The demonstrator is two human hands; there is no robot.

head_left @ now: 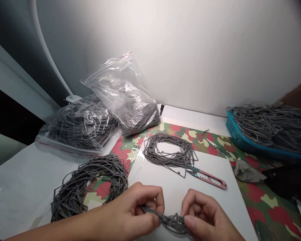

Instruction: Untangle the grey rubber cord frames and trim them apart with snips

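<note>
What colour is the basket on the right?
Blue: the basket shows best in the head view.

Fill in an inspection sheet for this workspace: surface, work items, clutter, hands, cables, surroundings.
Surface: white table, patterned mat, white sheet on the mat.
Work items: gray strands between the hands; left coil; middle coil with snips by it.
Clutter: two bags of gray strands, blue basket heaped with more, crumpled scrap.
Hands: left hand and right hand both pinch the strands.
Cables: nothing seen.
Surroundings: pale wall, curved white post.
</note>
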